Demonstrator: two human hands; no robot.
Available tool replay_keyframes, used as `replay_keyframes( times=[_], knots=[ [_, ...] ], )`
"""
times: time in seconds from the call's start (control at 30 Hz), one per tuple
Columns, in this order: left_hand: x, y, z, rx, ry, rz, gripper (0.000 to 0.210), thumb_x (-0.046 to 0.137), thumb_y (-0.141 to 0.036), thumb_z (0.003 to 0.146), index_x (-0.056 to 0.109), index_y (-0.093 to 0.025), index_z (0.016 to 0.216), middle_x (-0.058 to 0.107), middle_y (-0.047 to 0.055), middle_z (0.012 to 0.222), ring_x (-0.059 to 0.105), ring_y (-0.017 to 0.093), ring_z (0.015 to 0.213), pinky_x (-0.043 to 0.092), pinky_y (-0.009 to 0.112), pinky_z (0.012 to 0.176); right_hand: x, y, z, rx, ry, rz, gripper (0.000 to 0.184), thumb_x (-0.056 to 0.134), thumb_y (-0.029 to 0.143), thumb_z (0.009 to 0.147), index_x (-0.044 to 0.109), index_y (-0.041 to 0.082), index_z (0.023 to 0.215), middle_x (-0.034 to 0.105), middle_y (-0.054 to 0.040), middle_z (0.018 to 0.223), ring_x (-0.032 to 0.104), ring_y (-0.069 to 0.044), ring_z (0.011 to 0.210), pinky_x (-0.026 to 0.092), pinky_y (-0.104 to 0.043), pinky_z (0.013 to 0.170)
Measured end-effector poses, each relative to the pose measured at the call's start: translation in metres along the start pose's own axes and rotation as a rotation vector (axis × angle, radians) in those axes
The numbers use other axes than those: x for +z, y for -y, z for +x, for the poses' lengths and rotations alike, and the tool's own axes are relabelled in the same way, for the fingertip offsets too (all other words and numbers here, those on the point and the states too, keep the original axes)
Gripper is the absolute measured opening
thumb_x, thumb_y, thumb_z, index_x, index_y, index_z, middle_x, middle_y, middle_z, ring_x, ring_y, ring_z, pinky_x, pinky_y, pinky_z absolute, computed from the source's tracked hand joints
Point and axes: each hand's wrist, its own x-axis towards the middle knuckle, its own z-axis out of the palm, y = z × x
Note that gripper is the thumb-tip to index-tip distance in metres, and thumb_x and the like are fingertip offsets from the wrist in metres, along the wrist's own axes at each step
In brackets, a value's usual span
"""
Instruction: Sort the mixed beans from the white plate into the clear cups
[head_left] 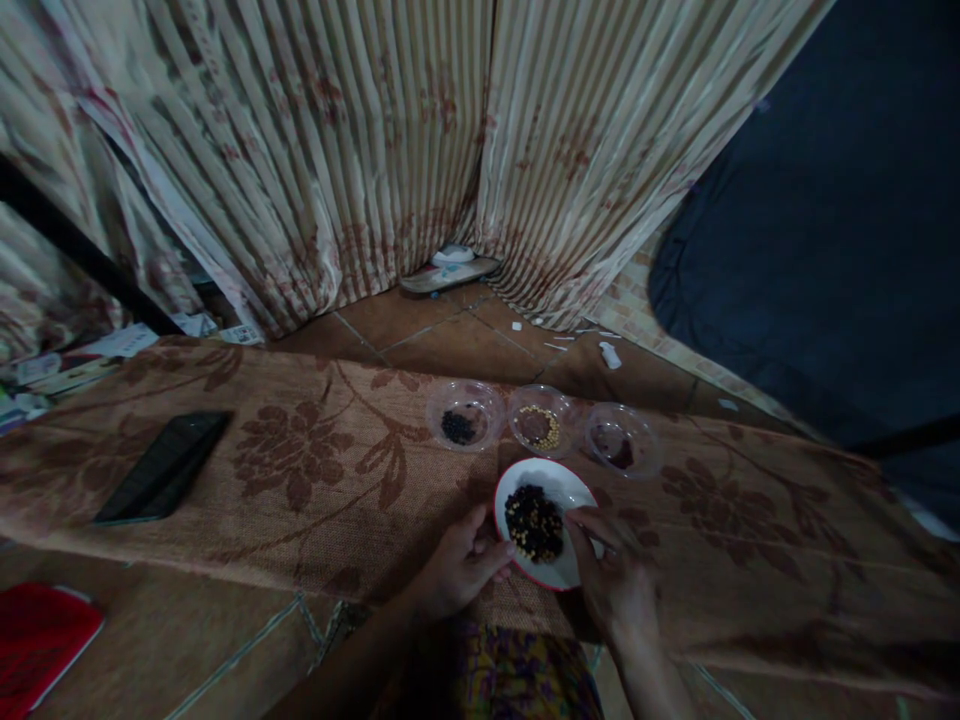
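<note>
A white bowl (572, 486) with a red rim holds a heap of mixed dark and yellow beans or seeds (534, 525). My left hand (463, 565) grips the bowl's left edge, thumb at the rim. Over the right side of the bowl is my right hand (613, 570), thumb and forefinger together at the edge of the heap; anything between them is too small to make out. Just behind the bowl stand three clear plastic cups: the left cup (487, 400) has black seeds, the middle cup (541, 392) yellow ones, the right cup (641, 440) a few dark reddish ones.
A patterned brown cloth (405, 530) covers the long narrow table. On its left lies a black phone or tablet (165, 468). Striped curtains (390, 150) hang beyond the tiled floor, where a slipper-like object (450, 273) and white scraps lie. A red item (45, 640) sits lower left.
</note>
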Motion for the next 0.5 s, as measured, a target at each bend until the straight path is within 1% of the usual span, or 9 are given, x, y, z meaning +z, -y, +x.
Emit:
replay_keyframes(
  times=[0.17,0.27,0.37,0.5],
  knots=[
    [0.001,-0.0017,-0.0005,-0.003,-0.013,0.017,0.05,0.065,-0.048,0.082,0.052,-0.014,0.117,0.062,0.0,0.073,0.06,0.013,0.06,0.05,0.026,0.057,0.0006,0.0036,0.0041,-0.058,-0.002,-0.04,0.02,0.057,0.03,0.091,0.072,0.02,0.084,0.074,-0.0064,0.087,0.07,-0.019,0.081,0.055,-0.031,0.073],
    [0.0019,-0.0048,-0.0018,-0.007,-0.018,0.004,0.049,0.066,-0.047,0.082,0.052,-0.014,0.116,0.061,0.0,0.072,0.059,0.013,0.06,0.05,0.025,0.058,0.0021,0.0024,0.0043,-0.057,0.01,-0.055,0.022,0.056,0.031,0.091,0.072,0.02,0.083,0.074,-0.0067,0.087,0.069,-0.019,0.081,0.055,-0.031,0.073],
    [0.0024,-0.0077,-0.0029,-0.006,-0.012,0.0,0.048,0.065,-0.047,0.083,0.052,-0.015,0.115,0.061,0.0,0.071,0.059,0.013,0.06,0.049,0.025,0.057,0.0032,0.0014,0.0037,-0.044,-0.004,-0.061,0.021,0.056,0.032,0.091,0.073,0.021,0.083,0.075,-0.0065,0.087,0.069,-0.019,0.08,0.055,-0.032,0.074],
    [0.0021,-0.0085,-0.0032,-0.001,-0.019,-0.006,0.048,0.067,-0.047,0.082,0.053,-0.015,0.115,0.062,0.0,0.075,0.06,0.013,0.06,0.05,0.025,0.057,0.0027,0.0021,0.0029,-0.04,-0.004,-0.057,0.02,0.057,0.031,0.091,0.073,0.021,0.085,0.074,-0.0061,0.087,0.07,-0.019,0.081,0.055,-0.032,0.073]
  ],
)
